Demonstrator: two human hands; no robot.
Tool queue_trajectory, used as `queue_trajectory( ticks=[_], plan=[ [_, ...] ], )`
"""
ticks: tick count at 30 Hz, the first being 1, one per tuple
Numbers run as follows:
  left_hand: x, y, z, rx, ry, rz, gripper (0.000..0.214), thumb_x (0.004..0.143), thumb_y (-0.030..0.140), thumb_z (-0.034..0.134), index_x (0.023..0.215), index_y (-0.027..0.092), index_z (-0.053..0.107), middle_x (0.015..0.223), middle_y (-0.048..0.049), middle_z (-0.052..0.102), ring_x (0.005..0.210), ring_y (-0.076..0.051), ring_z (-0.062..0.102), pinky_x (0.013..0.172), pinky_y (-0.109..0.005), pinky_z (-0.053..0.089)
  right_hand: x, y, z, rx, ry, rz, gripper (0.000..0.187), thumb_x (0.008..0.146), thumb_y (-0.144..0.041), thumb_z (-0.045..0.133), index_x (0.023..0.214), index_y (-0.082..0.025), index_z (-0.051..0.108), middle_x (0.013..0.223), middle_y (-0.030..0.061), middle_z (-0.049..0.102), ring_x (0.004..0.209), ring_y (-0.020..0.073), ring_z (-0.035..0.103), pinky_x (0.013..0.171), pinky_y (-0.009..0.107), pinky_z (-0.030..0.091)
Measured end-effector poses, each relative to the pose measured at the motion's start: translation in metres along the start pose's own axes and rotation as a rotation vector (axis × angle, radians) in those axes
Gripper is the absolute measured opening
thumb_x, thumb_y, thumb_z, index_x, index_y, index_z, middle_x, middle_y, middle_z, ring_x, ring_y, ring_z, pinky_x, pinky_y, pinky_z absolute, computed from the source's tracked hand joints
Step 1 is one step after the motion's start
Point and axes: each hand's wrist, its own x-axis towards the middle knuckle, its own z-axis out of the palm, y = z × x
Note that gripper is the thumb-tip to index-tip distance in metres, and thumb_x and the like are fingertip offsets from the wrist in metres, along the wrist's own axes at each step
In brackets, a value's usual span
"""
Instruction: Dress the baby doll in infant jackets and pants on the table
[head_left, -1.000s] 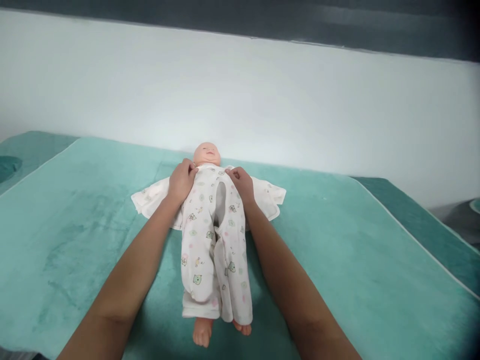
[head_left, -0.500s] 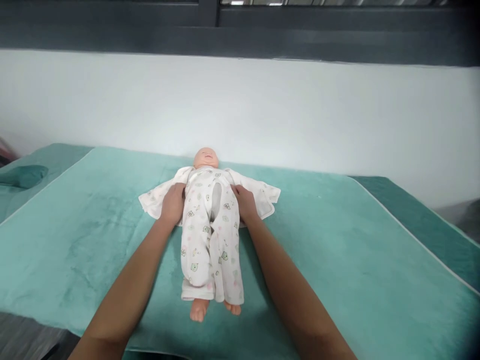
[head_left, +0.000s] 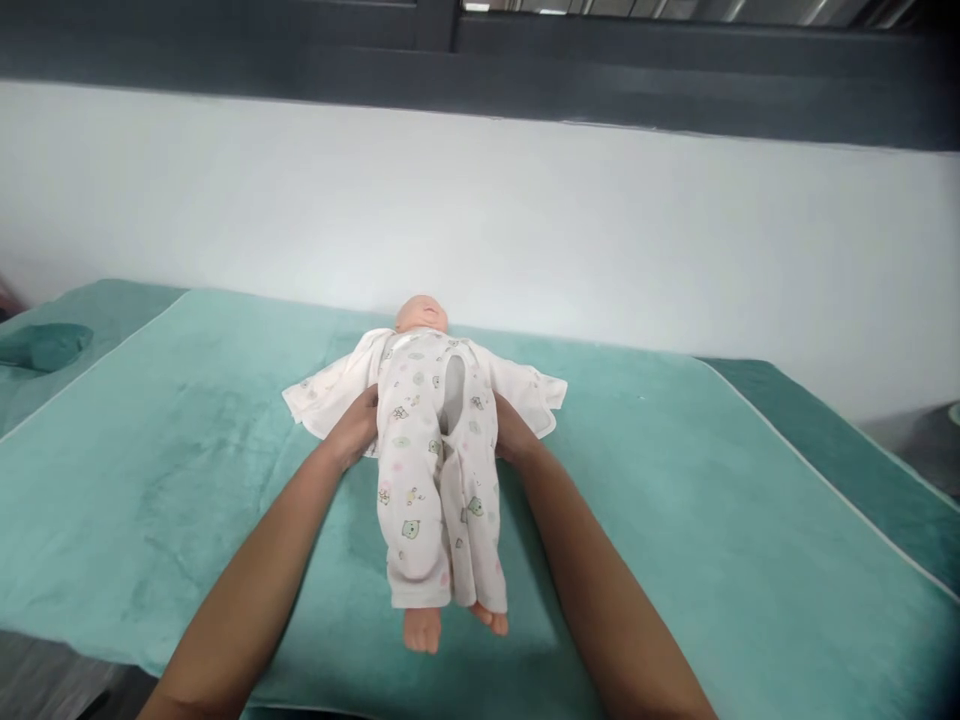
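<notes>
A baby doll lies on its back on a teal blanket, head toward the wall. It wears a white printed romper that gapes open down the chest, and its bare feet stick out at the near end. My left hand is tucked against the doll's left side, fingers curled under the body. On the other flank my right hand does the same, its fingers hidden behind the romper. The doll appears slightly raised between my hands.
The blanket covers a wide padded surface running to a white wall at the back. A dark teal bundle lies at the far left. The blanket's near edge drops off at lower left.
My hands slid down from the doll's shoulders to its sides and now grip under the torso. The doll has shifted slightly right and toward me.
</notes>
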Motion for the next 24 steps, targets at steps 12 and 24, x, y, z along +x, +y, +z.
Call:
queue_trajectory(
  ticks=[12, 24],
  plan=[
    [-0.006, 0.007, -0.005, -0.258, -0.04, -0.195, 0.045, 0.073, 0.024, 0.081, 0.117, 0.016, 0.073, 0.111, -0.0131, 0.076, 0.1, -0.029, 0.072, 0.084, -0.039, 0.06, 0.008, -0.003, -0.002, 0.269, -0.088, 0.17, 0.035, 0.061, -0.025, 0.085, 0.095, -0.022, 0.076, 0.097, 0.0077, 0.079, 0.096, 0.0287, 0.072, 0.092, 0.042, 0.059],
    [-0.011, 0.018, 0.004, -0.258, -0.017, -0.089, 0.058, 0.072, 0.029, 0.084, 0.128, 0.019, 0.069, 0.119, -0.0114, 0.074, 0.115, -0.032, 0.067, 0.099, -0.042, 0.054, 0.003, -0.003, 0.014, 0.275, -0.001, 0.197, 0.04, 0.073, -0.056, 0.075, 0.097, -0.025, 0.074, 0.095, 0.0087, 0.078, 0.107, 0.0321, 0.07, 0.092, 0.044, 0.059]
  ],
)
